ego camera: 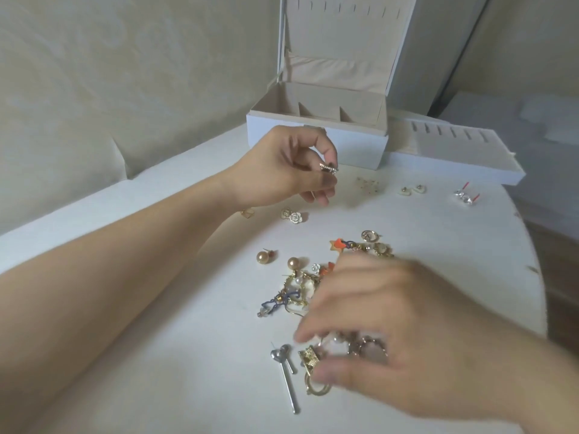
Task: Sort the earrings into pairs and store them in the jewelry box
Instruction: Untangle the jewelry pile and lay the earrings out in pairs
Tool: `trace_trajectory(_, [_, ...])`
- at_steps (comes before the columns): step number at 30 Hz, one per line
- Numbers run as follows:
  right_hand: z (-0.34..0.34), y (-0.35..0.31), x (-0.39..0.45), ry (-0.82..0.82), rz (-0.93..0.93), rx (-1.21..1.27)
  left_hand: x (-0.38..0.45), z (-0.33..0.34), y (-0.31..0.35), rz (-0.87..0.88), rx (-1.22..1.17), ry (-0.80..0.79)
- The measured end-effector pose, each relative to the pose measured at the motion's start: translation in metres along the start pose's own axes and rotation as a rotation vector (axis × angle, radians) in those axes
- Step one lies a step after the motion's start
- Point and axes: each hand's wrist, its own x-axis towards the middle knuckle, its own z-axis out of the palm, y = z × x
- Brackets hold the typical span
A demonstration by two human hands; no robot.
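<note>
Your left hand [291,166] is pinching a small sparkly earring [329,168] btwn thumb and forefinger, held up just in front of the open jewelry box [316,142]. Your right hand [391,324] hangs over the near end of the unsorted pile [316,286], fingers curled down toward a gold piece [310,358]. It's blurred, so I can't tell whether they've closed on anything.

Handling, as a judgement: these are all tiny, light, hard bits w/ thin posts and hooks. They'll likely snag each other in the pile, so lift one by its body, not the post, and pull slowly. The pearl studs [266,256] just left of your right fingertips look round and smooth, prob slippery and apt to roll; pinch at the post-to-ball joint. The long silver drop [286,379] is stiff; take it at the top.

Room: sorted pairs sit beyond your right fingers, white roses [291,216] under your left hand, cream pair [412,190] and crystal pair [465,195] further right. The table edge [539,277] curves close to the crystal pair. The removed tray [463,155] lies right of the box. Open surface is left of both hands.
</note>
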Motion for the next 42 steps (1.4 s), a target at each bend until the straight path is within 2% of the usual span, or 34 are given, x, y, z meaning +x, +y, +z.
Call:
trace_trajectory(2, [0.013,0.0,-0.007,-0.028,0.013,-0.02,0.0,-0.001,-0.003,-0.025,-0.006,-0.053])
trace_trajectory(5, [0.019,0.001,-0.009,0.032,0.025,-0.038,0.0,-0.005,-0.008,-0.046,0.012,-0.094])
trace_trajectory(11, [0.024,-0.004,-0.003,0.104,-0.096,-0.24,0.005,-0.013,-0.013,-0.04,0.017,0.066])
trace_trajectory(13, [0.015,-0.002,-0.001,0.162,-0.11,-0.208,0.005,-0.011,-0.012,-0.024,0.045,0.085])
trace_trajectory(15, [-0.002,0.01,0.001,0.257,-0.016,-0.004,0.003,-0.004,-0.01,0.024,0.196,0.036])
trace_trajectory(17, [-0.021,0.035,0.008,0.412,0.22,0.159,0.0,0.005,-0.01,0.096,0.433,-0.036])
trace_trajectory(19, [-0.028,0.067,0.019,0.496,0.466,0.136,-0.002,0.011,-0.01,0.128,0.604,-0.074])
trace_trajectory(21, [-0.025,0.09,0.029,0.462,0.613,0.026,-0.002,0.015,-0.008,0.115,0.688,-0.088])
trace_trajectory(23, [-0.018,0.098,0.036,0.399,0.651,0.014,-0.002,0.016,-0.009,0.118,0.752,-0.086])
trace_trajectory(33, [-0.017,0.094,0.025,0.28,0.627,0.083,-0.002,0.015,-0.013,0.158,0.809,-0.135])
trace_trajectory(37, [-0.01,0.073,0.017,0.151,0.574,-0.029,-0.003,0.013,-0.01,0.115,0.739,-0.153])
trace_trajectory(42, [0.004,0.05,0.018,0.091,0.562,-0.29,-0.003,0.012,-0.012,0.106,0.603,-0.023])
